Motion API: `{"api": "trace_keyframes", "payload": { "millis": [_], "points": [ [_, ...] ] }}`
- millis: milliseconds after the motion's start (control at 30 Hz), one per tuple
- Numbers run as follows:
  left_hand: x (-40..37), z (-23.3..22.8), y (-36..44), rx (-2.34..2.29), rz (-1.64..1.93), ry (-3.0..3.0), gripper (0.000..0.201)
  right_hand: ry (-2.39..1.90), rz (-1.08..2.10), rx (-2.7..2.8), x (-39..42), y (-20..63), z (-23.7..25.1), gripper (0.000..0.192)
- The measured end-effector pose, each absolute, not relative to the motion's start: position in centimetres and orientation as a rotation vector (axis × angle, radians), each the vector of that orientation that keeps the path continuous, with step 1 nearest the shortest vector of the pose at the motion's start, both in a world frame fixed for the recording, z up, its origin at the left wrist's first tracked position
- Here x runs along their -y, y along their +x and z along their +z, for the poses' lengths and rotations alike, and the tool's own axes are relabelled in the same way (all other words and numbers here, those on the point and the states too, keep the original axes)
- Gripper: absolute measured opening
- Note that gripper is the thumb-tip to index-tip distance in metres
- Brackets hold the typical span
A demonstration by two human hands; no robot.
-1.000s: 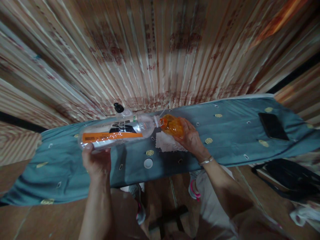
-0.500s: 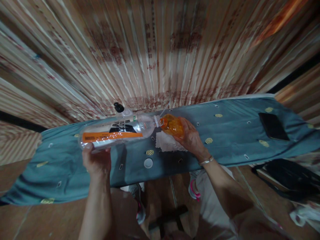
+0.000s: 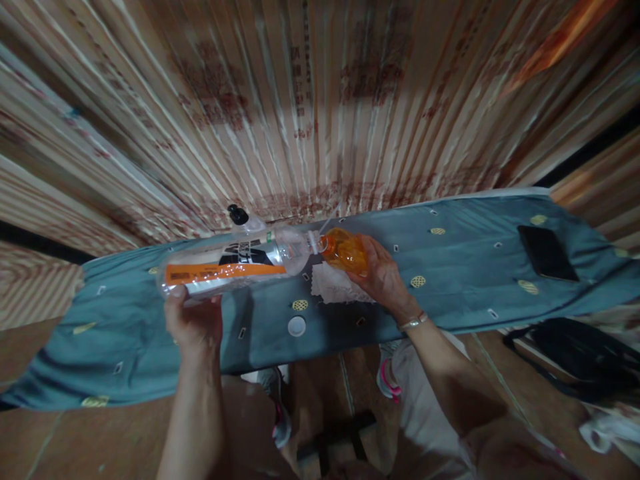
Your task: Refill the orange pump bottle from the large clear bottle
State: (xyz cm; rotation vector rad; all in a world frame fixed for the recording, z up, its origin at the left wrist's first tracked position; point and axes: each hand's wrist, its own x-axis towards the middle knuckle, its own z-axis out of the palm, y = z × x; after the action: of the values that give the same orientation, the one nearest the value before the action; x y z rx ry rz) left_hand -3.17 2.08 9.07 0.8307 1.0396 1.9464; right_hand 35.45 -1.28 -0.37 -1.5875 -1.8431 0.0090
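Observation:
My left hand (image 3: 194,321) grips the base end of a large clear plastic bottle (image 3: 230,267) with an orange and black label, held on its side above the board. Its neck meets the mouth of a small orange container (image 3: 345,251), which my right hand (image 3: 383,277) holds tilted. Both hover over a blue patterned ironing-board cover (image 3: 450,267). Under the container lies a white lacy cloth (image 3: 333,287). A white bottle cap (image 3: 297,326) rests on the cover in front of the cloth.
A black pump top (image 3: 237,215) stands behind the big bottle. A dark phone (image 3: 545,252) lies at the board's right end. A corrugated wall (image 3: 320,100) rises behind. A black bag (image 3: 575,353) sits on the floor at right; my feet are below.

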Motion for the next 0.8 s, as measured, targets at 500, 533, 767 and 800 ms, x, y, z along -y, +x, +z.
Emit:
{"api": "trace_keyframes", "payload": {
  "millis": [500, 533, 767, 800],
  "points": [
    [-2.1, 9.3, -2.9, -1.012, 1.973, 0.745, 0.051, -1.54, -0.028, 1.827, 1.0, 35.5, -1.3, 0.093],
    [-2.1, 9.2, -3.1, -1.006, 1.966, 0.768, 0.053, -1.539, -0.029, 1.828, 1.1, 35.6, -1.3, 0.093],
    [-2.3, 8.1, -3.9, -0.978, 1.94, 0.876, 0.051, -1.558, 0.004, 1.834, 1.1, 35.7, -1.1, 0.094],
    [-2.3, 8.1, -3.9, -0.982, 1.94, 0.885, 0.051, -1.56, 0.008, 1.834, 1.1, 35.7, -1.1, 0.095]
  ]
}}
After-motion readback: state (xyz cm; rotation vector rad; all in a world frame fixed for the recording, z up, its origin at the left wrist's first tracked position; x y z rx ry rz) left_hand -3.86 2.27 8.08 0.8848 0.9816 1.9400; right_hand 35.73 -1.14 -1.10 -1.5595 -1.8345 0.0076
